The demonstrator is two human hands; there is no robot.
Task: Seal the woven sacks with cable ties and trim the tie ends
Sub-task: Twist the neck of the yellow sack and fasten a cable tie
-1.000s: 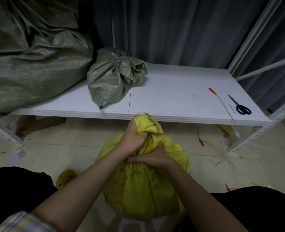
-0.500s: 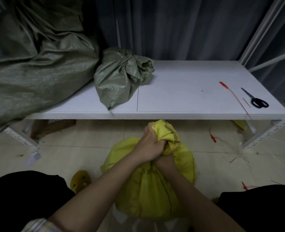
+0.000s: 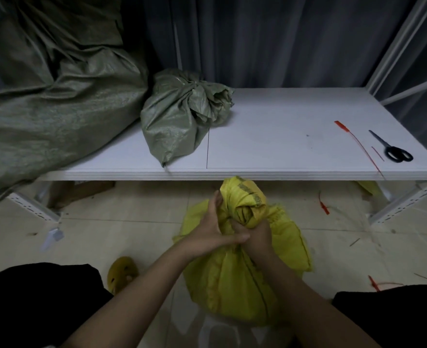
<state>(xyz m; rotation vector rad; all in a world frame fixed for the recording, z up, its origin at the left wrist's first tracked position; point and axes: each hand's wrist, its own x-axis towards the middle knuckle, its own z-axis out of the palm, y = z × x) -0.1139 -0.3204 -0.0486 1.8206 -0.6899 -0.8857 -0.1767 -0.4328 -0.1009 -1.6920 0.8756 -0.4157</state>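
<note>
Yellow woven plastic sack (image 3: 235,280) stands on the pale tiled floor (image 3: 122,227) between your knees, just in front of the low white shelf board (image 3: 282,136). Its mouth is gathered into a twisted bunch that rises above your hands. Your right hand (image 3: 256,233) is wrapped round the neck of the sack just under that bunch, fingers curled tight on the fabric. Your left hand (image 3: 213,229) lies against the left side of the neck with fingers straight and pointing up along the bunch, thumb reaching across to touch your right hand; it presses the fabric rather than grasping it.

On the shelf board, a small grey-green woven sack (image 3: 179,121) lies on its side with its neck already drawn shut, and a much larger grey-green woven sack (image 3: 51,101) slumps over the left end of the board. Toward the right end lies a long red cable tie (image 3: 358,144), its thin tail running off the front edge, and just beside it a short red offcut (image 3: 377,153). Black-handled scissors (image 3: 390,149) rest closed near the right edge, close to the tie but apart from it.

More red tie pieces (image 3: 323,207) lie scattered on the floor to the right of the yellow sack. A yellow slipper (image 3: 122,273) shows by your left knee. Dark grey curtains (image 3: 270,38) hang behind the shelf.
</note>
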